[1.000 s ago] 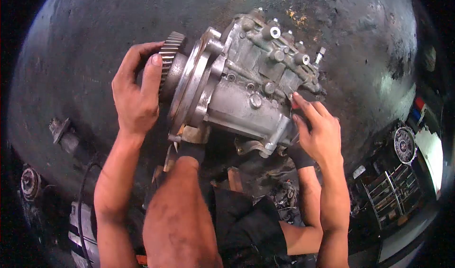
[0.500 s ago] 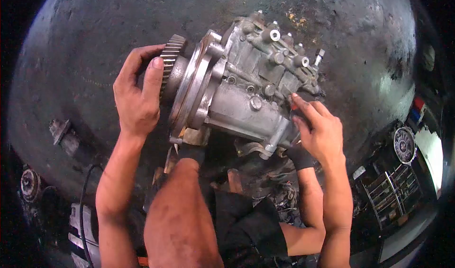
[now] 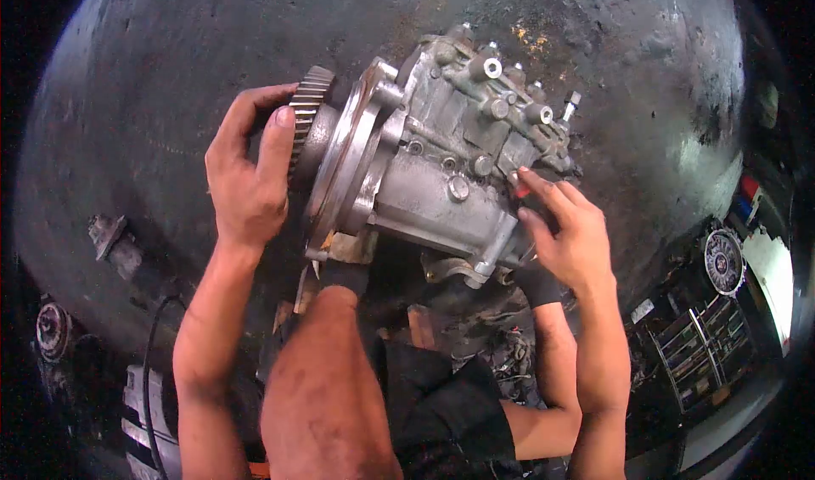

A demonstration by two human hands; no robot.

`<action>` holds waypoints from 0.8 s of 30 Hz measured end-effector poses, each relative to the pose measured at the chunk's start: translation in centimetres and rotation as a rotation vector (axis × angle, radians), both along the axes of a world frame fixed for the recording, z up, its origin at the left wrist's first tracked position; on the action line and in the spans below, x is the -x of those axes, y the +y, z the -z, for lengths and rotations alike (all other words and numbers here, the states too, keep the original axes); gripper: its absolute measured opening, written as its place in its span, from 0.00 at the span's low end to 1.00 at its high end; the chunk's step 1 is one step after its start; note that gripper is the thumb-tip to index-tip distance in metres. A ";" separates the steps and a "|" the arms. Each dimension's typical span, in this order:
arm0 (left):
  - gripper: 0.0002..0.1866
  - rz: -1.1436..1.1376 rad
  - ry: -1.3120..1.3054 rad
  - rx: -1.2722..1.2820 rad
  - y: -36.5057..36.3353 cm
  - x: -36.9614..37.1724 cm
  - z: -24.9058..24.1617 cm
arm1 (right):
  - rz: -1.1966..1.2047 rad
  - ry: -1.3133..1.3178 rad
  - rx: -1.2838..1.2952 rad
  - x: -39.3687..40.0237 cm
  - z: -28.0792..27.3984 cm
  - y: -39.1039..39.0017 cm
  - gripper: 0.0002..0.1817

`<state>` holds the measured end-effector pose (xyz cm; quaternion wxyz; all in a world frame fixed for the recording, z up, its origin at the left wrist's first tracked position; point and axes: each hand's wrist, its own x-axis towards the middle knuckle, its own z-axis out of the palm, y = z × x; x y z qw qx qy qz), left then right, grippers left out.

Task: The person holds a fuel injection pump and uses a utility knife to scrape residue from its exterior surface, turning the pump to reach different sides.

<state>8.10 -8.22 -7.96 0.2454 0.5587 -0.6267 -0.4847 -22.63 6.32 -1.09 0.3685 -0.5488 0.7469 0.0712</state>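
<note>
A grey metal fuel injection pump lies tilted in the middle, with bolts and fittings along its upper side. At its left end sit a round flange and a toothed gear wheel. My left hand is closed around the gear, thumb on the near side and fingers behind it. My right hand is at the pump's right end, index finger and thumb bent about a small red piece against the housing. The fingers partly hide that piece.
Bent bare legs with dark shorts are below the pump, feet under it in black. A metal part lies on the dark floor at left. Round discs and a metal rack are at right.
The pump has shifted very slightly. My right fingertips have moved a little left, and more of the red piece shows between them. My left hand keeps its hold on the gear.
</note>
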 end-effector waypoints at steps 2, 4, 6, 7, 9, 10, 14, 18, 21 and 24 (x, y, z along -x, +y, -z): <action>0.12 -0.012 0.038 -0.026 0.2 -0.1 0.0 | 0.031 -0.039 0.126 1.4 0.0 0.3 0.30; 0.12 -0.023 0.024 -0.052 0.3 -0.1 -0.3 | 0.024 0.018 0.063 2.4 -0.9 -0.5 0.30; 0.13 -0.024 0.029 -0.072 0.2 0.1 -0.4 | 0.003 0.007 0.048 2.3 -0.8 -0.9 0.30; 0.13 -0.022 0.037 -0.059 0.2 0.0 -0.2 | 0.005 0.012 0.053 2.2 -0.8 -0.9 0.30; 0.13 -0.030 0.041 -0.050 0.3 -0.1 0.0 | -0.103 0.071 0.036 1.7 -0.5 -1.0 0.29; 0.13 -0.030 0.050 -0.055 0.3 -0.2 0.1 | -0.107 0.069 0.036 1.4 -0.5 -1.1 0.29; 0.12 -0.037 0.070 -0.081 0.4 -0.1 0.0 | -0.110 0.095 0.002 1.4 -0.7 -0.9 0.24; 0.12 -0.040 0.093 -0.080 0.4 -0.3 0.0 | -0.019 0.061 0.044 1.6 -0.7 -0.1 0.26; 0.12 -0.012 0.065 -0.045 0.2 -0.1 -0.1 | -0.047 0.062 0.048 0.6 0.0 0.3 0.26; 0.12 -0.019 0.058 -0.069 0.2 0.0 -0.2 | -0.063 0.043 0.035 0.0 -0.1 -0.1 0.26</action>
